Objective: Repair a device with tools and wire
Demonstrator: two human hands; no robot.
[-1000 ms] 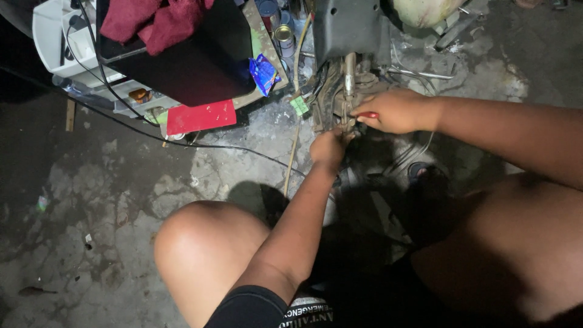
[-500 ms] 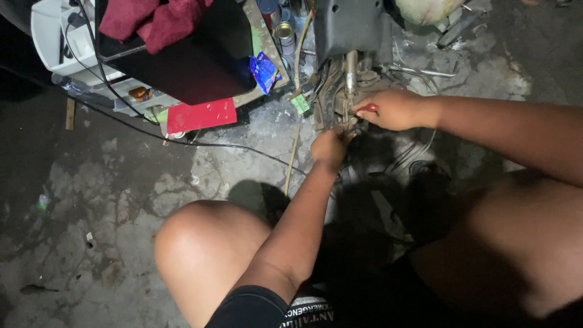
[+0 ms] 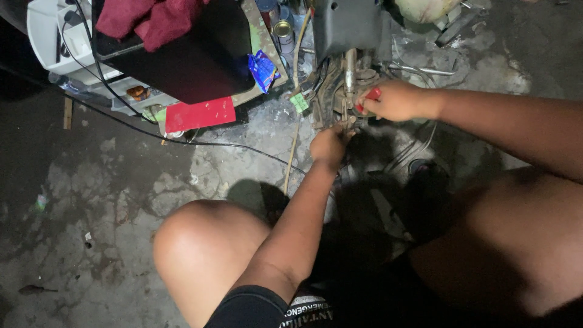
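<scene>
Below the dark grey plastic housing (image 3: 351, 27) at the top of the view, we work on a grimy metal assembly of brackets and wires (image 3: 337, 100) that stands on the cracked concrete floor (image 3: 109, 200). Our right hand (image 3: 395, 100) closes around a red-handled tool (image 3: 368, 99), just right of that assembly, the tip hidden among the parts. Our left hand (image 3: 328, 146) is curled shut right under the assembly, pinching something there; we cannot tell what it grips. Left of the assembly lie a small green tag (image 3: 299, 102), a crumpled blue foil wrapper (image 3: 263, 68) and a flat red card (image 3: 200, 115). Farther left of it, a dark red cloth (image 3: 152, 18) rests on a black box (image 3: 188, 58). A thin black cable (image 3: 182, 143) runs across the floor toward the assembly.
</scene>
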